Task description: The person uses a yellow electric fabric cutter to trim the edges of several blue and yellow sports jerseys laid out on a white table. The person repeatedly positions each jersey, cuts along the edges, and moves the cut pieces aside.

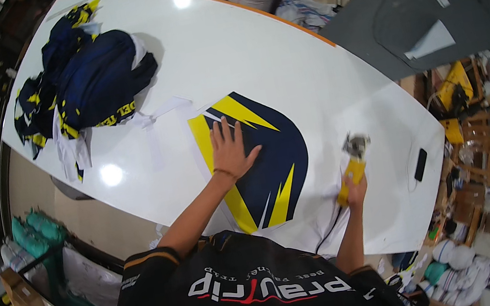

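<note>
**Two hands, one panel of cloth on a cutting counter**

Left hand (230,150) lies open, fingers spread flat on the navy-and-yellow cloth panel (267,168) at the near middle of the white counter (253,53), apparently pinning it so it cannot slip. Right hand (353,189) is closed around the yellow handle of a small rotary cutter (354,163), held just right of the panel. A heap of matching cloth (85,83) sits far left. Cluttered workshop surrounds; grey floor beyond.

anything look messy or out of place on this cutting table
Mostly orderly. The navy-and-yellow printed piece lies flat under the left hand, and the right hand grips a yellow rotary cutter. Only the pile of cut pieces at the far left corner looks rumpled, heaped unevenly.
</note>
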`<state>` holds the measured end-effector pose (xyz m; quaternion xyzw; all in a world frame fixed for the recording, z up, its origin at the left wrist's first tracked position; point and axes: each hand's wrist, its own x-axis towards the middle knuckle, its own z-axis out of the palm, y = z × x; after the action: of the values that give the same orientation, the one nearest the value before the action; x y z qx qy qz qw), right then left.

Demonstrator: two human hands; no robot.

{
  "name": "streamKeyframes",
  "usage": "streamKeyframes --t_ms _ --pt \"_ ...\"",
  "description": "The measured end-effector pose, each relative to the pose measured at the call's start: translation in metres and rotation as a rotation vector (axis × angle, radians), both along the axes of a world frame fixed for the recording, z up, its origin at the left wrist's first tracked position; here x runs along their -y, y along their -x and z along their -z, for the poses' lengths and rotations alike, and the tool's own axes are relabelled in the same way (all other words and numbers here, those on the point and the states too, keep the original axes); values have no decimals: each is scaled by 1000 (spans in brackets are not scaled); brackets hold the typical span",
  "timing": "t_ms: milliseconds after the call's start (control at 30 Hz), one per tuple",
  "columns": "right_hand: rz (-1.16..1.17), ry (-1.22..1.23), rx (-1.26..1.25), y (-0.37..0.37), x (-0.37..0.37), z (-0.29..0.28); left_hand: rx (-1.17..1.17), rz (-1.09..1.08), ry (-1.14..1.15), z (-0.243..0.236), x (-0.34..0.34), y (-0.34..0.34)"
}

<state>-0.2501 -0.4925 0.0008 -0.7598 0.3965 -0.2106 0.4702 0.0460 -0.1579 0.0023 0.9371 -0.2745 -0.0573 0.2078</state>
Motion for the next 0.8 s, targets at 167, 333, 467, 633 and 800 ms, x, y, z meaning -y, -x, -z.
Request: streamKeyframes --t_ms 167,333,467,633,800 --pt "443 -87 -13 209 -132 3 21 239 -172 -4 91 25" --pt "786 -391 67 271 -250 -20 37 1376 -119 14 152 63" --pt "903 -333 196 250 -297 -47 118 1284 169 19 129 134" --pt "847 -350 99 239 -304 -57 26 877 -48 17 16 112" --pt "592 -319 -106 231 -283 -52 80 966 -239 10 -62 -17"
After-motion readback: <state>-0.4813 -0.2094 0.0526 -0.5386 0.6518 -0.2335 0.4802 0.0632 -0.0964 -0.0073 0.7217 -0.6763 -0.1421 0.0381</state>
